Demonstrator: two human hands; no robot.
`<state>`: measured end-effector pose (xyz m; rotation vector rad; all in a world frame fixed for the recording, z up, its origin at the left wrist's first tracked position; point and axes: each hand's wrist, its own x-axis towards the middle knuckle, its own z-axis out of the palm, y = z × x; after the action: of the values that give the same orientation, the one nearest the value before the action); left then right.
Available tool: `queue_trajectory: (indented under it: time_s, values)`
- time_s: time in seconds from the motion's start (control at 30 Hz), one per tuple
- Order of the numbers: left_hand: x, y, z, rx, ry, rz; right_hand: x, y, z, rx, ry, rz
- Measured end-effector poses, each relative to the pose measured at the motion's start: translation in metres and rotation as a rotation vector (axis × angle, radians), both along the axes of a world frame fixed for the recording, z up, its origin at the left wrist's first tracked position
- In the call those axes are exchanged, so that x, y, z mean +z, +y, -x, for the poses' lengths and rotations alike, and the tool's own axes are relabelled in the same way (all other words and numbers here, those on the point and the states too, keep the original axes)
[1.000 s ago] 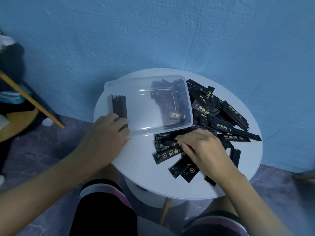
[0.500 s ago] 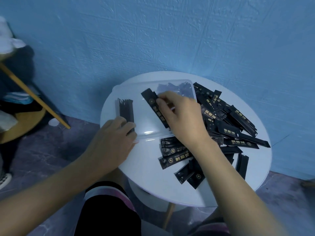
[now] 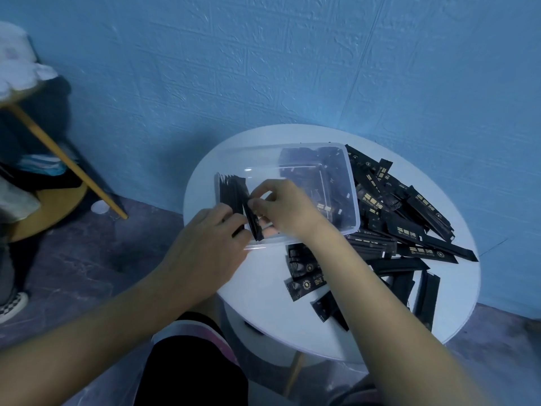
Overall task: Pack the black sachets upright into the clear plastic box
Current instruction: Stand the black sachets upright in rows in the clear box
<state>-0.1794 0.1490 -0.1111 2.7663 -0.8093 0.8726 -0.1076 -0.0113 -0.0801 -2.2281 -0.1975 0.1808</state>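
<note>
Right grip (image 3: 282, 208): thumb and fingertips pinch one black sachet (image 3: 254, 222) by its upper edge. The sachet stands on edge and is tilted, its lower end near the front rim of the box (image 3: 352, 197).

Left grip (image 3: 209, 247): fingers curl over the near end of the row of sachets (image 3: 229, 190) and hold it together. The pinched sachet sits just beside this row, on its right side, touching or nearly so.

The row of sachets stands upright at the left end of the clear box, packed face to face. The middle of the box is see-through down to the bench (image 3: 257, 297).

Dark sachets show through the right end of the box; I cannot tell whether they lie inside it or behind it.

A loose pile of sachets (image 3: 409, 221) lies flat on the round white bench, to the right of the box and in front of it, some overlapping and a few near the bench edge under the right forearm.

Beyond the bench: a blue textured wall (image 3: 263, 68). To the left, a wooden stool (image 3: 49, 212) and a checkered shoe (image 3: 10, 303) on the floor.
</note>
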Motion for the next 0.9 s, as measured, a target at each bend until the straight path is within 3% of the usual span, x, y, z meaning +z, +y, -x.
queue_trajectory:
  time_s: [0.1,0.23,0.9]
  values:
    - [-0.002,-0.002,-0.001,-0.022,-0.017,0.011,-0.004,-0.002,0.000,0.023,0.115,-0.108]
    - [-0.006,0.012,-0.001,-0.051,-0.043,-0.192,-0.003,0.001,-0.001,0.007,0.117,-0.138]
    - [-0.006,0.011,-0.001,-0.007,-0.044,-0.243,-0.001,-0.002,0.002,0.104,0.139,-0.075]
